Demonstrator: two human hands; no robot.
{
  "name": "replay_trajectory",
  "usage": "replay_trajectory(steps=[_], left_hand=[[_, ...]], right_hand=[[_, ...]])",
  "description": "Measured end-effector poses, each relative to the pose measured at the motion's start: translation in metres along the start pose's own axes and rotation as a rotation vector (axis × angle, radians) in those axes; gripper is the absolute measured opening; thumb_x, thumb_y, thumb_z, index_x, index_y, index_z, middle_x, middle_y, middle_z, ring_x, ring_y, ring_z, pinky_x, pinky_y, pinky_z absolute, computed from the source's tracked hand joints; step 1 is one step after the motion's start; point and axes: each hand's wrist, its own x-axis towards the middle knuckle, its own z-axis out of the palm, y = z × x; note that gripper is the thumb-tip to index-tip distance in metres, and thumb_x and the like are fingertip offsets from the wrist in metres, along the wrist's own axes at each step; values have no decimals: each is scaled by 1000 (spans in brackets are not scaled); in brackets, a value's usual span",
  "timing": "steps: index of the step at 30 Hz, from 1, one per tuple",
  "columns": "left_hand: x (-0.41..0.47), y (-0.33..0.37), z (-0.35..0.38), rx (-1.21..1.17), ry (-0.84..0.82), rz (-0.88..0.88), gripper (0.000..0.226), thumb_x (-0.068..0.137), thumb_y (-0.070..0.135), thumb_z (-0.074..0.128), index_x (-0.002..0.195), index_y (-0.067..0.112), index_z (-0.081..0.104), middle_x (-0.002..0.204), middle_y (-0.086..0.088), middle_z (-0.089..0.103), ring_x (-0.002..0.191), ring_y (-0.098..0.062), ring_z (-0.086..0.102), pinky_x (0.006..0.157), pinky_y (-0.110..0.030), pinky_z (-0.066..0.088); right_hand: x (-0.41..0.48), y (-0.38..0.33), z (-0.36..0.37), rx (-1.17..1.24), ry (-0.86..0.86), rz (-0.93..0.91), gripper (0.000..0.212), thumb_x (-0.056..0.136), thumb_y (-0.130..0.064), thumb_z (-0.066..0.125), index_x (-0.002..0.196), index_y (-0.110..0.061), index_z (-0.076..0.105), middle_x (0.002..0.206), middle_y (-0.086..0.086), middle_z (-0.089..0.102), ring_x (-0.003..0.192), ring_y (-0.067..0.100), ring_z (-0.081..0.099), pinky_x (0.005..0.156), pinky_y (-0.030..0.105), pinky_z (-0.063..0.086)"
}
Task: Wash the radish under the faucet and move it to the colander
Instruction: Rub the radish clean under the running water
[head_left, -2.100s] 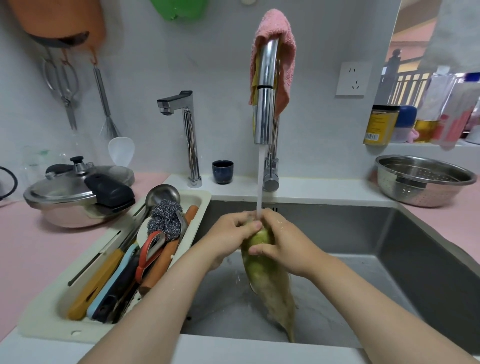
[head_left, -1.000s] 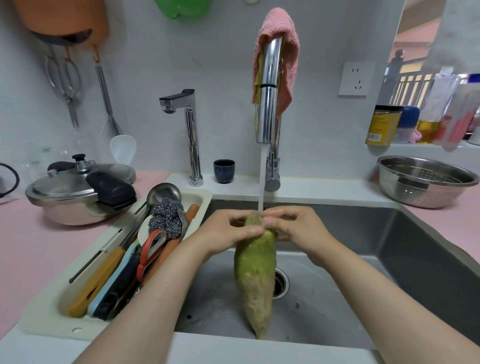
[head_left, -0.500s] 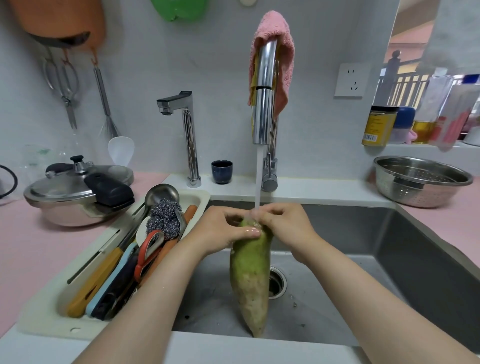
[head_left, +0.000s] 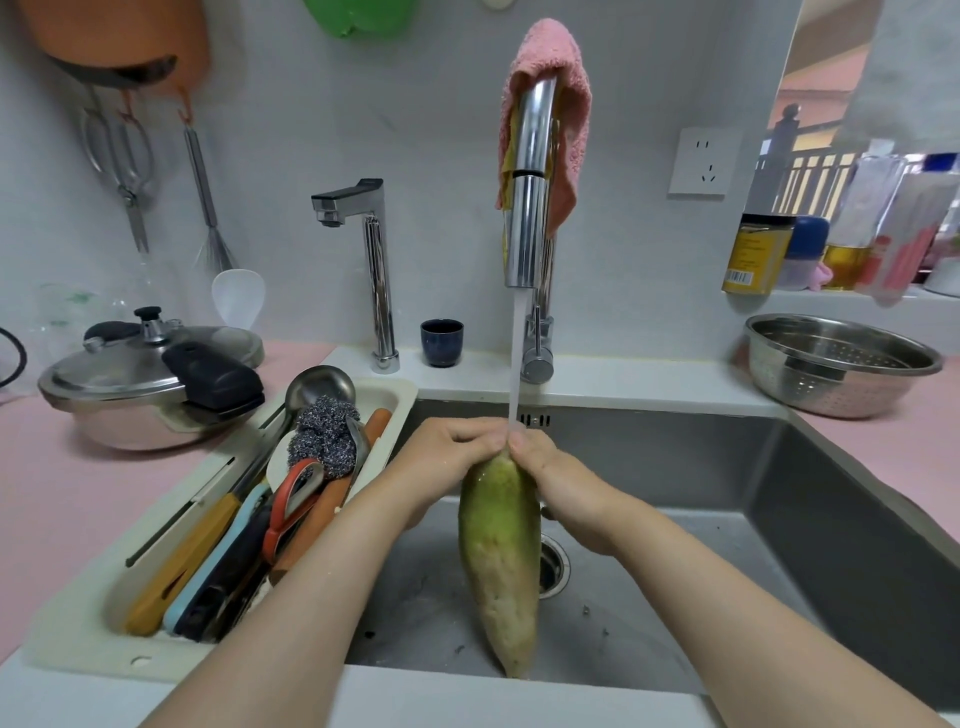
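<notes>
A long radish (head_left: 500, 551), green at the top and pale at the tip, hangs point-down over the steel sink (head_left: 727, 493). My left hand (head_left: 452, 454) and my right hand (head_left: 545, 467) both grip its top end from either side. Water runs from the chrome faucet (head_left: 527, 208) straight onto my fingers and the radish's top. The steel colander (head_left: 831, 366) stands empty on the pink counter at the right, apart from both hands.
A cream tray (head_left: 171, 618) left of the sink holds several utensils and a steel scourer. A pressure cooker (head_left: 150, 379) sits on the left counter. A second tap (head_left: 374, 270) and a dark cup (head_left: 441, 343) stand behind the sink. Bottles line the right ledge.
The radish swung from tilting right to hanging straight down. Both hands slid up from its upper body to pinch the very top under the stream.
</notes>
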Motion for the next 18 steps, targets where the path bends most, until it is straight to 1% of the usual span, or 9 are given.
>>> replay_trajectory(steps=[2,3,5,6,9,12,14,16,18], left_hand=[[-2,1,5,87,-14,0,28,96,19,70,117,37,75,117,13,77,115,-6,68,103,-29,53],[-2,-2,4,152,-52,-12,40,91,23,74,129,35,69,125,12,73,119,-6,66,106,-30,51],[0,-9,2,346,-140,-53,86,72,36,85,150,29,50,140,7,62,127,-11,61,111,-35,49],[-2,-10,2,419,-166,-69,96,64,39,86,151,25,48,140,5,62,125,-14,61,110,-36,49],[0,-16,6,377,-137,-51,81,51,41,86,128,22,69,117,1,75,111,-18,71,101,-38,56],[4,-19,8,334,-137,-46,66,50,47,86,112,29,76,105,5,79,104,-16,73,99,-42,58],[4,-18,8,332,-170,-61,54,56,43,86,108,34,76,105,7,79,104,-14,73,99,-44,57],[3,-14,9,331,-204,-59,45,62,36,86,106,40,73,108,6,77,107,-16,72,100,-45,57],[2,-13,8,326,-219,-38,44,67,26,84,107,40,72,111,5,77,111,-17,70,103,-44,55]], right_hand=[[8,2,9,-15,101,29,59,107,-58,26,147,-19,42,144,2,52,132,17,50,113,40,43],[10,4,13,-8,129,67,59,106,-58,24,147,-19,43,144,5,53,133,21,51,116,45,41],[15,11,19,-38,122,103,57,107,-55,23,145,-21,48,140,6,58,130,24,56,114,48,44],[15,15,19,-64,101,95,54,108,-52,24,142,-22,52,136,6,62,126,24,59,112,48,46],[14,20,13,-16,54,78,40,110,-40,32,131,-20,59,127,8,66,119,23,63,108,48,51],[12,24,-5,177,-32,161,36,108,-32,46,142,-22,50,138,10,60,119,24,62,95,39,55],[8,22,-14,261,-109,176,39,106,-25,53,145,-23,49,141,10,60,118,24,62,88,34,55],[7,21,-14,220,-118,138,42,103,-32,59,144,-24,50,138,9,62,117,22,64,87,34,56],[8,19,-9,174,-81,89,50,95,-35,71,140,-22,53,131,8,67,113,20,68,87,32,58]])
